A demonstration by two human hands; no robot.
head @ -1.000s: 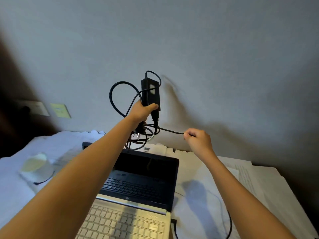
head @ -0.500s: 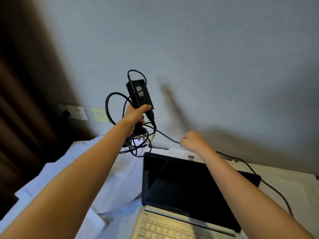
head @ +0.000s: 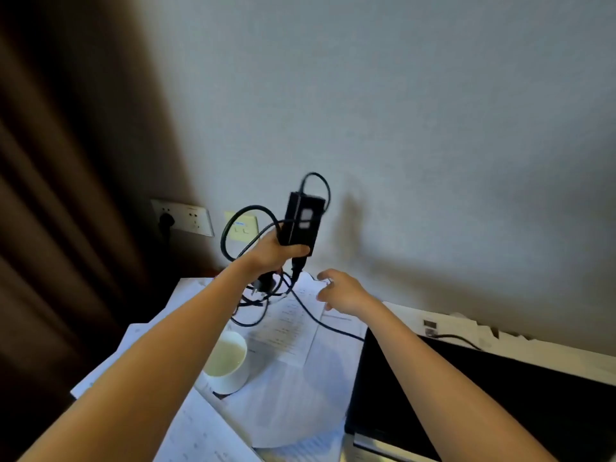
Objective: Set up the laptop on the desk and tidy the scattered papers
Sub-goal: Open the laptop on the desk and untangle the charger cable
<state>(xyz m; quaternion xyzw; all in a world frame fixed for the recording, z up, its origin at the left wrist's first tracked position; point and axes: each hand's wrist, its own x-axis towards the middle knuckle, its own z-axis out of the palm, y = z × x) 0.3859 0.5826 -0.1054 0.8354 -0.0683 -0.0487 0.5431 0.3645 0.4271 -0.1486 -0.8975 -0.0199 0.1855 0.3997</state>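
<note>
Left hand (head: 273, 253) grips black power adapter (head: 301, 221), raised; cable (head: 310, 315) trails onto scattered papers (head: 290, 388). Right hand (head: 343, 290) loose-fingered, empty, near cable. Laptop (head: 483, 395) open, right of papers.

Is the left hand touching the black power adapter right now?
Touching. The head view shows the left hand gripping the power adapter, its fingers and thumb curled round the adapter's lower end.

Black charger (head: 301, 225), white cup (head: 226, 365), brown curtain (head: 66, 195).
</note>
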